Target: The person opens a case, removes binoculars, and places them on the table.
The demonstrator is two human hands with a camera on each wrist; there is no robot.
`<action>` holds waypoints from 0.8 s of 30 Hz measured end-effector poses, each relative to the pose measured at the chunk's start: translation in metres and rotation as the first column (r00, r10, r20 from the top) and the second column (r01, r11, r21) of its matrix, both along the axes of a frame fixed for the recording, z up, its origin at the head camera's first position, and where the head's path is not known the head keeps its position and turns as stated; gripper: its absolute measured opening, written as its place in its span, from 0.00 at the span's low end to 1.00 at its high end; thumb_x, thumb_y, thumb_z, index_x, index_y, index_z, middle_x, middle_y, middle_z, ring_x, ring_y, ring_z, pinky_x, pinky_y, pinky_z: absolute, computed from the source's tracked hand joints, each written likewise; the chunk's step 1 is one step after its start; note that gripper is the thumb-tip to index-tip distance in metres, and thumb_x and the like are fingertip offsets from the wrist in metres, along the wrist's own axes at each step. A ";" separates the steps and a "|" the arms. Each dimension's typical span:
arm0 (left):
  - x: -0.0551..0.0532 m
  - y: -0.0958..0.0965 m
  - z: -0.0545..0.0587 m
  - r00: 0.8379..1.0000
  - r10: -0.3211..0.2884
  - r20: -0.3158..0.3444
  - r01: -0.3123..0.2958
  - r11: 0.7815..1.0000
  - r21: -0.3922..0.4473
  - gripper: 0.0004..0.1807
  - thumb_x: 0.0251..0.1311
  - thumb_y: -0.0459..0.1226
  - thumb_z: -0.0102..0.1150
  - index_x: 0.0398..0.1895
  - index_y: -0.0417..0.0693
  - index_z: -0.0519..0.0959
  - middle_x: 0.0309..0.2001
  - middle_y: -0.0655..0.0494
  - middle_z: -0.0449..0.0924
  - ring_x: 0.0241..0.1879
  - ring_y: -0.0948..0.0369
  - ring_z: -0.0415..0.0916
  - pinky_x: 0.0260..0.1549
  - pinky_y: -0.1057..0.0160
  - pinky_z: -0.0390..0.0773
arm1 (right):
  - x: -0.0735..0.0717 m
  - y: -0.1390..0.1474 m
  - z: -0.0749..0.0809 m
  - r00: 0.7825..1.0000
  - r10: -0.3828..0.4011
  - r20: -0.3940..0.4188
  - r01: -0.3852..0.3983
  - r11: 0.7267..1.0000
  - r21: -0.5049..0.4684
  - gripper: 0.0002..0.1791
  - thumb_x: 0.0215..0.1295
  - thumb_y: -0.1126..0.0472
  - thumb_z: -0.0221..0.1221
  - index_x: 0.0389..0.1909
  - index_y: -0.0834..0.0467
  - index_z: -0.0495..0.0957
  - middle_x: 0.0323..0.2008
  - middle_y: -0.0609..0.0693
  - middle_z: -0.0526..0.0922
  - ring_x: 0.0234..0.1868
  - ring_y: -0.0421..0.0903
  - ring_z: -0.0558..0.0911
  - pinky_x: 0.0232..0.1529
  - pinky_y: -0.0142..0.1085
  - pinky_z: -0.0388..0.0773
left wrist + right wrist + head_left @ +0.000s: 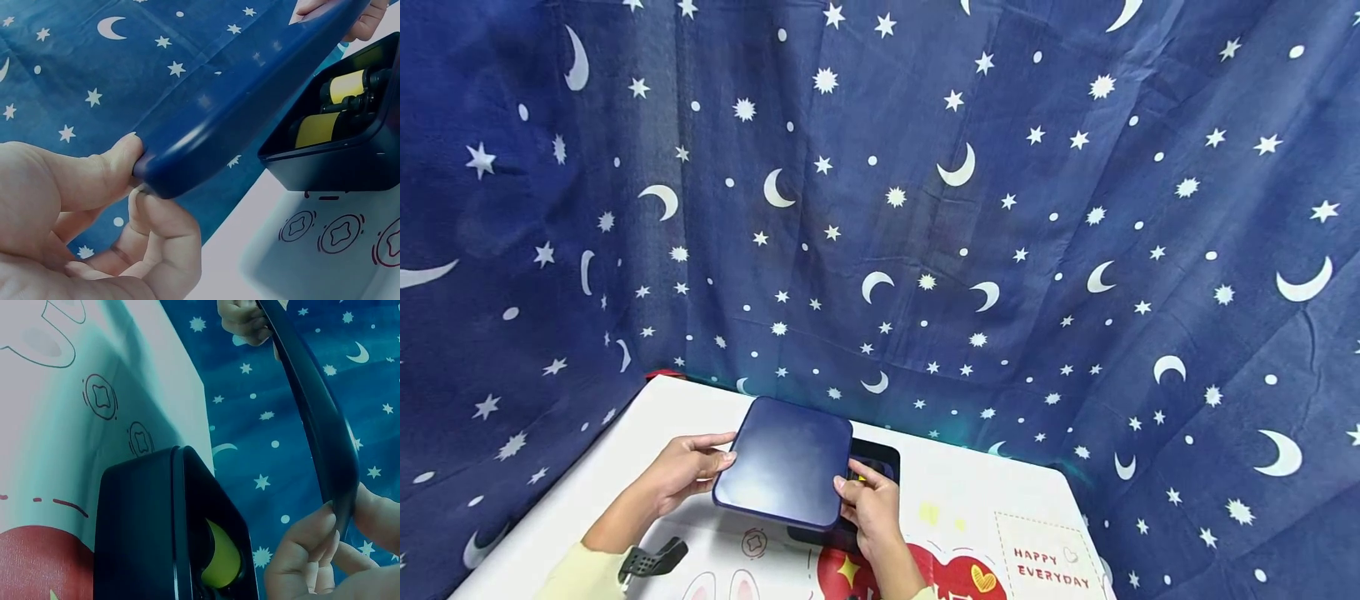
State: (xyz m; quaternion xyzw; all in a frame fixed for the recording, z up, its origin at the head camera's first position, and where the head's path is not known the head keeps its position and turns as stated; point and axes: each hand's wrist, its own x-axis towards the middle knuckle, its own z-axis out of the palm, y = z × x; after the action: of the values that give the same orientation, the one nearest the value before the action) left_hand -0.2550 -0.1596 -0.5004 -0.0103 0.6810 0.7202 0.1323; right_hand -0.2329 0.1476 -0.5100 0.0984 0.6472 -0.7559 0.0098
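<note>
A dark blue lid (pixel 784 462), square with rounded corners, is held up by both hands over the table. The left hand (pixel 685 468) pinches its left edge between thumb and fingers. At the opposite edge, the right hand (pixel 872 504) pinches it the same way. Beneath and to the right of the lid stands a dark box (pixel 337 169) without its cover, partly hidden by the lid in the head view. Inside the box lie yellow-and-black binoculars (pixel 319 129), best seen in the left wrist view; the right wrist view catches only one yellow part.
The white table (pixel 958 479) has a printed cover with a red heart shape (pixel 951 575), rabbit ears and a "HAPPY EVERYDAY" panel (pixel 1048 558). A blue curtain (pixel 910 250) with moons and stars hangs behind the table and along its sides.
</note>
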 end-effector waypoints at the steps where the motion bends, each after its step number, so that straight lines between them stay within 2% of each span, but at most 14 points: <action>1: 0.000 -0.001 0.000 1.000 -0.005 -0.003 0.005 1.000 0.003 0.35 0.67 0.33 0.66 0.75 0.32 0.66 0.34 0.62 0.81 0.31 0.68 0.77 0.33 0.64 0.83 | 0.000 -0.001 0.000 1.000 0.002 -0.001 -0.002 1.000 0.004 0.32 0.58 0.71 0.70 0.66 0.68 0.77 0.23 0.41 0.81 0.24 0.36 0.76 0.25 0.30 0.76; 6: 0.000 -0.005 0.002 1.000 -0.014 -0.021 0.014 1.000 0.014 0.35 0.66 0.33 0.67 0.74 0.32 0.67 0.35 0.62 0.81 0.33 0.69 0.78 0.34 0.64 0.84 | -0.001 -0.003 0.000 1.000 0.015 -0.011 -0.015 1.000 0.005 0.32 0.59 0.71 0.69 0.67 0.69 0.76 0.24 0.40 0.82 0.24 0.36 0.78 0.26 0.30 0.76; 14: 0.009 -0.013 0.003 1.000 -0.013 0.002 0.013 1.000 0.024 0.36 0.66 0.33 0.67 0.75 0.31 0.65 0.38 0.60 0.80 0.35 0.68 0.79 0.36 0.62 0.85 | 0.003 -0.012 -0.003 1.000 0.020 0.011 -0.020 1.000 -0.006 0.32 0.58 0.71 0.70 0.65 0.68 0.77 0.25 0.41 0.82 0.25 0.36 0.77 0.26 0.30 0.75; 24: 0.007 -0.021 0.005 0.999 -0.037 -0.020 0.038 0.998 0.048 0.35 0.66 0.33 0.66 0.74 0.31 0.66 0.39 0.60 0.80 0.37 0.68 0.81 0.39 0.61 0.86 | 0.000 -0.020 -0.003 1.000 0.013 0.010 -0.013 1.000 0.001 0.32 0.59 0.70 0.70 0.66 0.68 0.76 0.25 0.41 0.81 0.23 0.37 0.77 0.26 0.30 0.76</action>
State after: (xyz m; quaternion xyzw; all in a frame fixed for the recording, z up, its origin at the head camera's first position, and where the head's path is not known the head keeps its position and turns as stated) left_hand -0.2484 -0.1806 -0.4952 0.0125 0.6646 0.7340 0.1393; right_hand -0.2326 0.1276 -0.5130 0.0981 0.6480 -0.7550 0.0179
